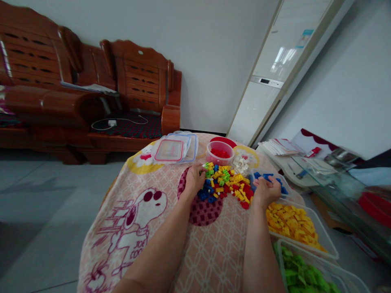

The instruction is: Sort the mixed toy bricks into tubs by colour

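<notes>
My left hand (194,179) is at the left edge of a mixed pile of toy building bricks (226,179) in yellow, red, blue and green. Its fingers are curled together, and a small dark or green bit shows at the tips, too small to name. Over the near edge of a clear box of blue bricks (283,188), my right hand (267,190) is held with bent fingers and thumb close together. Whatever it may hold is hidden. Behind the pile stands a round clear tub (211,158) with red bricks (220,153). White bricks (241,163) lie heaped beside it.
Boxes of yellow bricks (293,224) and green bricks (302,270) line the right side. Clear lids (169,150) are stacked at the back left of the patterned tablecloth (210,256). A glass-topped table (330,183) stands to the right, wooden seats (137,81) behind left.
</notes>
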`<state>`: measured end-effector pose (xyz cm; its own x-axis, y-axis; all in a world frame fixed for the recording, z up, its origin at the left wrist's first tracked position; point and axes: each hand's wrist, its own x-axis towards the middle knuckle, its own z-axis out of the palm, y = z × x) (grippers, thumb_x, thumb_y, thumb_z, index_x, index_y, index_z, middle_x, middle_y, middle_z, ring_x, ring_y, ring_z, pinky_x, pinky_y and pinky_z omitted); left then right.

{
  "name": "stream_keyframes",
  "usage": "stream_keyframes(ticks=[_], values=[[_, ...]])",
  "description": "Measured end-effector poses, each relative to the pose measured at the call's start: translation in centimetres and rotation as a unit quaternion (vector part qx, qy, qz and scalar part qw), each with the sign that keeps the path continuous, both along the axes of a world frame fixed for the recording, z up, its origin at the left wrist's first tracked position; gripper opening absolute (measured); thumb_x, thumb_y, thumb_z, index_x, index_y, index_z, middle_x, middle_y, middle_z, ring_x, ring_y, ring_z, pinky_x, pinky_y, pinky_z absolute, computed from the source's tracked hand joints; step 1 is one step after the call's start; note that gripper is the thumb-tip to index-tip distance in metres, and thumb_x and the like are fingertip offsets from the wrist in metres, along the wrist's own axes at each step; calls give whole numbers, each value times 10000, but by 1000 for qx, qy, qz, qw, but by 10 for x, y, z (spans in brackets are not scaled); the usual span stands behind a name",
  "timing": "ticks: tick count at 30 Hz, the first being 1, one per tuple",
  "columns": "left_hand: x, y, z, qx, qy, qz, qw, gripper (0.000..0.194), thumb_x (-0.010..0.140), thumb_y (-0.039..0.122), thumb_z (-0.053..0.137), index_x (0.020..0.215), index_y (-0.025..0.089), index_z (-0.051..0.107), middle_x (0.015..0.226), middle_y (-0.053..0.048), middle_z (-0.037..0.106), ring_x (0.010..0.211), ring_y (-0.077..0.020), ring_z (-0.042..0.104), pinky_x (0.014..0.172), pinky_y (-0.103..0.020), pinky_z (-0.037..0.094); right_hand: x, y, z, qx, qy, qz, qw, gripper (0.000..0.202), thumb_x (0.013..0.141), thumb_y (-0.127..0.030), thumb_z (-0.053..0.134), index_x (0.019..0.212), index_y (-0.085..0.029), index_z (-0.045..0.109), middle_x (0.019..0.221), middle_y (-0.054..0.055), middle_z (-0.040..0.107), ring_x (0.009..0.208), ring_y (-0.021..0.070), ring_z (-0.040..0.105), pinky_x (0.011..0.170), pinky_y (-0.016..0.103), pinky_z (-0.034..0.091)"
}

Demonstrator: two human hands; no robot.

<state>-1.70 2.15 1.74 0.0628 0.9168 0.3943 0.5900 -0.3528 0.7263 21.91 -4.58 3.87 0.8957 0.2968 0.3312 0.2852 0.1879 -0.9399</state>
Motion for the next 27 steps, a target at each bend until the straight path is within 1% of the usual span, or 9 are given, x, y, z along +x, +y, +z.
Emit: stream_keyframes(ticks=[2,4,7,9,14,18,21,24,27], values=[[0,0,0,0,0,-1,1000,230,759,110,554,843,196,750,1063,-38,714,1010,-171,645,965,-292,484,1,-1,1,0,1,-3,1000,495,704,-295,586,1159,-100,561,739,28,653,586,177,652,567,319,582],[0,0,0,-1,1,-1,1000,233,762,109,550,847,197,749,1070,-38,714,1012,-168,645,964,-290,484,-3,-1,2,-21,-4,28,999,472,718,-314,578,1135,-93,587,719,34,655,568,182,648,545,309,568],[0,0,-1,-1,1,0,1000,234,768,112,543,848,193,748,1075,-43,714,1016,-170,645,966,-295,485,-19,2,2,-105,-41,105,988,439,768,-388,540,1073,-91,647,685,54,669,532,181,629,507,282,527],[0,0,-1,1,-1,1,1000,229,770,118,545,844,194,748,1074,-43,714,1015,-172,645,968,-299,485,-33,5,2,-169,-100,158,968,429,801,-425,511,1022,-102,686,679,62,684,547,181,625,530,272,509],[1,0,-1,3,0,0,1000,222,764,121,555,833,208,747,1069,-32,717,1016,-173,644,968,-302,489,-73,6,4,-294,-307,250,870,322,868,-371,486,926,-182,741,847,70,745,797,191,667,730,256,477],[1,1,-3,4,2,4,1000,207,785,133,553,845,192,742,1119,-55,702,1060,-178,633,987,-301,478,-97,1,7,-408,-418,259,769,267,905,-317,489,945,-244,743,903,60,746,882,185,668,772,250,440],[1,1,-4,5,3,5,1000,207,787,130,553,853,189,740,1128,-60,696,1073,-180,630,994,-305,474,-103,-1,7,-477,-456,243,711,284,926,-291,458,1008,-245,727,912,79,739,876,193,675,750,262,438],[2,2,-5,4,2,3,1000,210,785,126,554,857,189,741,1129,-59,696,1066,-177,633,995,-306,474,-101,-1,7,-500,-476,233,685,307,941,-269,424,1044,-233,711,916,90,736,878,203,682,742,273,443],[1,1,-5,2,-1,3,1000,213,781,124,554,860,184,742,1133,-63,695,1060,-179,635,994,-306,477,-99,0,7,-500,-482,237,680,284,939,-294,446,1030,-243,710,916,81,736,886,208,684,737,277,448]])
